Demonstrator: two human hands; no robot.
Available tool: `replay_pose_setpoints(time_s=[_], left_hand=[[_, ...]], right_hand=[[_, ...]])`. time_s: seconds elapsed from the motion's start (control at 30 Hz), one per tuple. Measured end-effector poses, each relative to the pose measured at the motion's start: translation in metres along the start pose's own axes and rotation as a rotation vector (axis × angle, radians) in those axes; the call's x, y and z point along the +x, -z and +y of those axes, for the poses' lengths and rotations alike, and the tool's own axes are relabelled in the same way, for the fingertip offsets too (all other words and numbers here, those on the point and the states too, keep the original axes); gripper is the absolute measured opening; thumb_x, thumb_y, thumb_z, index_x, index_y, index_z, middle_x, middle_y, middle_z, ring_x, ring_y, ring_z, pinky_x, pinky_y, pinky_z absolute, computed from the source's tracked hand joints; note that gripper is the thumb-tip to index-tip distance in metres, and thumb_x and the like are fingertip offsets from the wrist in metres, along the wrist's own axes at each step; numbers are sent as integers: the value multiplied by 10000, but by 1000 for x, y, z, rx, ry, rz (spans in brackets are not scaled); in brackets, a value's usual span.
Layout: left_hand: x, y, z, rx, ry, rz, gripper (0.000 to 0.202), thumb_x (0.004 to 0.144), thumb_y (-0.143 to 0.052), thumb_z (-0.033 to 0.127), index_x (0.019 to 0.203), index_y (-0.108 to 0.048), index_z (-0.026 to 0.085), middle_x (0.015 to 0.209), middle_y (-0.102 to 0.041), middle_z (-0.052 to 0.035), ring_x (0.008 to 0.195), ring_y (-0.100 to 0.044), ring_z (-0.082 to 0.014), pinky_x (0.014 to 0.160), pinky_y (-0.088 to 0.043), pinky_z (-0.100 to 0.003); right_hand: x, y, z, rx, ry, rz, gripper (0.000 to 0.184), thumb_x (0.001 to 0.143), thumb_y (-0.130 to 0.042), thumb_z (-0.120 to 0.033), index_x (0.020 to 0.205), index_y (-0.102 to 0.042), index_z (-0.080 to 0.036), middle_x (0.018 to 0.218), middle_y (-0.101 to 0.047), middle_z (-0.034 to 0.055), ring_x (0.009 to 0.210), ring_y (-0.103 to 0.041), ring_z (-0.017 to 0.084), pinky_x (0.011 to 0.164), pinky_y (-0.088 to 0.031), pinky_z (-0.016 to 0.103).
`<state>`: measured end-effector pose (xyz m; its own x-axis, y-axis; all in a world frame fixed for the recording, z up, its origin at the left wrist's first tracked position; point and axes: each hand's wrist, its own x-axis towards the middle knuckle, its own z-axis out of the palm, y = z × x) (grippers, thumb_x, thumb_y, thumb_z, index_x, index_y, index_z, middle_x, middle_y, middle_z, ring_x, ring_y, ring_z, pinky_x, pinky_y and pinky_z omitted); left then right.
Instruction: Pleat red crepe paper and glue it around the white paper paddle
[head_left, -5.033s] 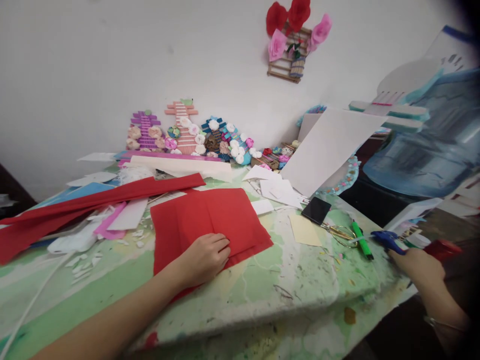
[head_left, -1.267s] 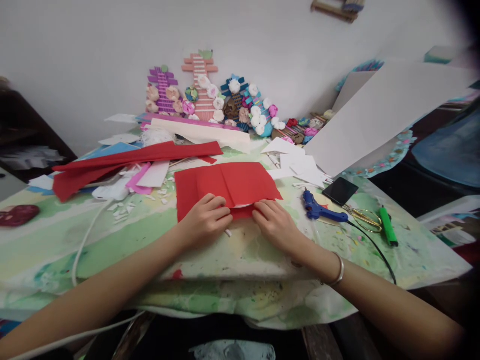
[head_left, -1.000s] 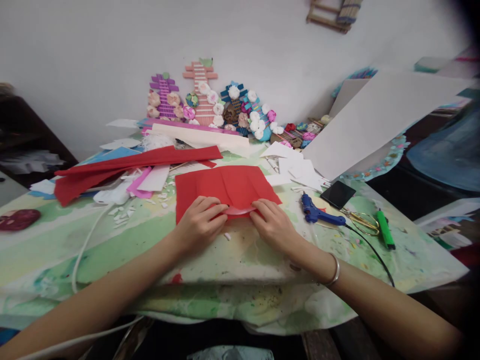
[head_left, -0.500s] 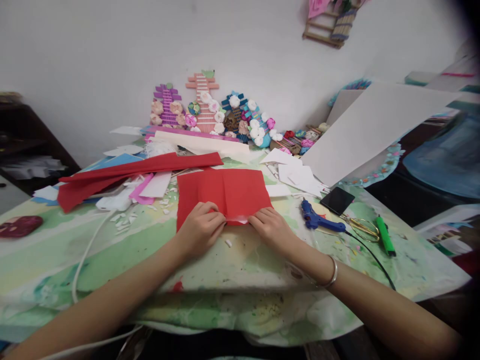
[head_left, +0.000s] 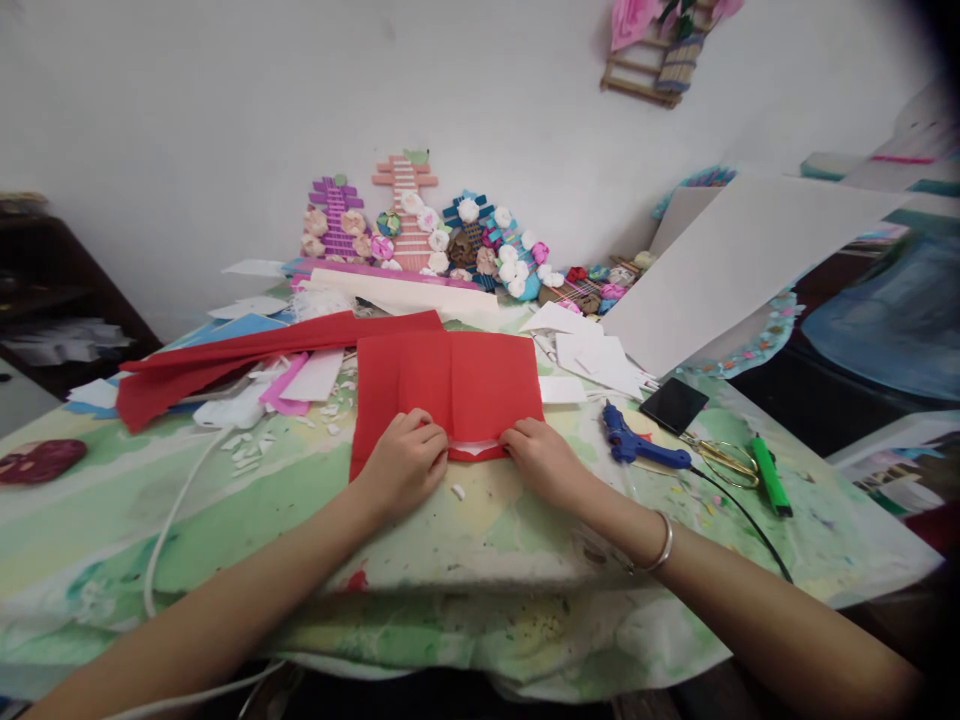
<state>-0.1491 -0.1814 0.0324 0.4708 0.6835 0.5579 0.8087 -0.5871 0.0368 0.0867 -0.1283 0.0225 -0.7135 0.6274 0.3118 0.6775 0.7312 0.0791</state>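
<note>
A creased sheet of red paper (head_left: 491, 380) lies on the table in front of me, its near edge turned up. A white strip (head_left: 472, 447) shows along that edge, between my hands. My left hand (head_left: 406, 455) is closed on the near edge left of the strip, fingers curled. At the right end of the strip my right hand (head_left: 544, 455) pinches the same edge, with a silver bangle on the wrist. The fingertips of both hands are partly hidden by the paper and knuckles. Just below the sheet sits a small white scrap (head_left: 458, 492).
Right of the sheet lie a blue glue gun (head_left: 637, 440), a black phone-like slab (head_left: 675, 405), gold-handled scissors (head_left: 731, 465) and a green cutter (head_left: 770, 478). A long red folded paper (head_left: 247, 350) and white scraps lie left. Flower-covered crafts (head_left: 409, 215) lean against the wall.
The near edge of the red paper has come slightly toward me, and more of the white strip shows between my hands. Both hands keep hold of the edge; the view has tilted a little.
</note>
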Motion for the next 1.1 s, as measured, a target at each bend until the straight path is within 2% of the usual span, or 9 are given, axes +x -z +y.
replay_pose_setpoints(time_s=[0.23, 0.37, 0.5, 0.63, 0.73, 0.87, 1.1], left_hand=[[-1, 1, 0, 35, 36, 12, 174, 858, -533, 112, 746, -666, 115, 865, -659, -98, 916, -496, -243, 821, -445, -388], [-1, 3, -4, 84, 139, -24, 207, 834, -548, 135, 665, -667, 120, 888, -601, -114, 879, -472, -236, 803, -446, -391], [-1, 9, 0, 120, 200, -65, 152, 788, -579, 173, 671, -669, 137, 890, -567, -111, 870, -453, -246, 768, -428, -399], [-3, 11, 9, 257, 152, -118, 117, 770, -614, 237, 754, -671, 137, 905, -551, -130, 874, -444, -275, 735, -398, -419], [-8, 10, 8, 349, 98, -127, 83, 771, -600, 164, 747, -674, 136, 881, -564, -135, 863, -444, -279, 711, -375, -410], [-22, 10, -9, 310, 65, -93, 150, 805, -586, 127, 705, -696, 146, 846, -607, -121, 867, -451, -272, 738, -370, -411], [-51, 27, -54, 77, 86, -130, 266, 925, -496, 193, 846, -749, 213, 839, -683, -65, 859, -500, -227, 804, -362, -386]], right_hand=[[5, 5, -1, 190, -133, -52, 192, 876, -450, -59, 844, -618, -148, 830, -616, 78, 806, -525, 179, 708, -347, 274], [9, 7, 0, 348, -209, -46, 165, 805, -504, -34, 821, -621, -149, 826, -652, 69, 796, -549, 170, 709, -356, 255], [12, 5, 3, 376, -227, -44, 166, 762, -521, -24, 797, -622, -150, 794, -661, 61, 749, -557, 159, 679, -353, 243], [13, 5, 4, 394, -232, -45, 182, 741, -513, -15, 782, -626, -151, 781, -662, 61, 738, -559, 160, 674, -350, 243], [14, 6, 4, 412, -233, -49, 190, 732, -508, -13, 781, -631, -150, 788, -670, 64, 740, -567, 160, 675, -351, 243], [14, 7, 5, 439, -242, -56, 207, 722, -505, -4, 779, -639, -151, 788, -683, 58, 726, -578, 155, 654, -353, 232], [17, 10, 6, 481, -278, -80, 232, 701, -515, 14, 783, -657, -150, 758, -688, 40, 670, -573, 136, 621, -355, 216]])
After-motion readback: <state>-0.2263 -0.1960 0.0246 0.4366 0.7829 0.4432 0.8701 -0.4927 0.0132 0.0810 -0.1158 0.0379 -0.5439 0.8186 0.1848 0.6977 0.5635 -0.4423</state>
